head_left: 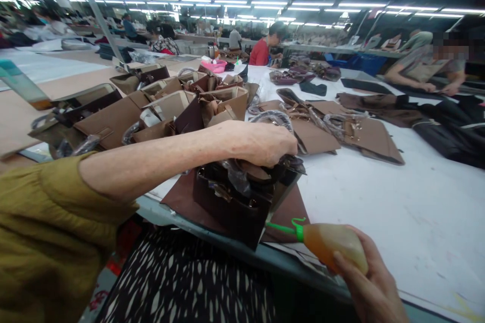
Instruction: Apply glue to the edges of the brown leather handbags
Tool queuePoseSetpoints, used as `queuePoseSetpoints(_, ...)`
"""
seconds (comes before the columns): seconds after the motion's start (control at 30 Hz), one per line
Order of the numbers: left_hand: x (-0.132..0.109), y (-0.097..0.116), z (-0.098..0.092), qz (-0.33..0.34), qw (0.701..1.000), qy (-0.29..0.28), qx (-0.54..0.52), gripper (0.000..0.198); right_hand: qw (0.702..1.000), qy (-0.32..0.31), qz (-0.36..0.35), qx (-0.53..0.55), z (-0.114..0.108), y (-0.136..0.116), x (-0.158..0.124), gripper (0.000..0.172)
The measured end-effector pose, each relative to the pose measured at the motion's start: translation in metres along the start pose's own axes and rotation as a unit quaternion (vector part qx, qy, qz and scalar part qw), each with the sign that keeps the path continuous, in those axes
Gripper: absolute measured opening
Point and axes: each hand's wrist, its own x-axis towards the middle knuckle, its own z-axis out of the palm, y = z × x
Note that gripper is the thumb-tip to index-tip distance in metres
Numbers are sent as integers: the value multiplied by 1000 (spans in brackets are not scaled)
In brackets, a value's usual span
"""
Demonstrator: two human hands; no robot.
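A dark brown handbag (231, 202) with plastic-wrapped handles stands on a brown sheet (182, 199) at the table's near edge. Across its top reaches my left hand (261, 142), fingers curled down on the bag's far upper edge; the fingertips are hidden behind the hand. Low on the right, my right hand (373, 272) is wrapped round a squeeze bottle (333, 246) holding amber liquid. The bottle lies nearly level, and its green nozzle (282, 227) points left at the bag's lower right side. Whether the tip touches the bag I cannot tell.
Several brown handbags (162, 106) crowd the table on the left, behind my forearm. More flat tan bags (364, 133) lie to the right on white paper (424, 202). A clear bottle (22, 83) is at far left. Across the table, a person (424, 68) handles dark pieces.
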Motion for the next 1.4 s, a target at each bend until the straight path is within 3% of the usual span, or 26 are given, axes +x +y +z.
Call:
queuePoseSetpoints(0.17,-22,15,-20,-12,997,61,35,20,994,20,1,103,-6,-3,9,57)
queuePoseSetpoints(0.27,-21,26,-19,-19,993,84,78,18,993,45,-2,108,-5,-9,13,59)
queuePoseSetpoints(0.4,-11,26,9,12,984,121,133,15,993,58,-19,103,-2,-9,22,63)
queuePoseSetpoints(0.53,-13,5,39,5,973,192,130,17,992,56,-34,105,3,-1,32,64)
queuePoseSetpoints(0.7,-28,-12,44,-25,978,172,114,19,994,46,-53,87,11,2,45,61)
queuePoseSetpoints(1.0,-29,-12,44,-35,987,132,81,22,992,27,-121,-16,20,-6,72,65)
queuePoseSetpoints(1.4,-37,-12,54,-35,986,147,71,27,988,3,-148,-39,22,0,88,59)
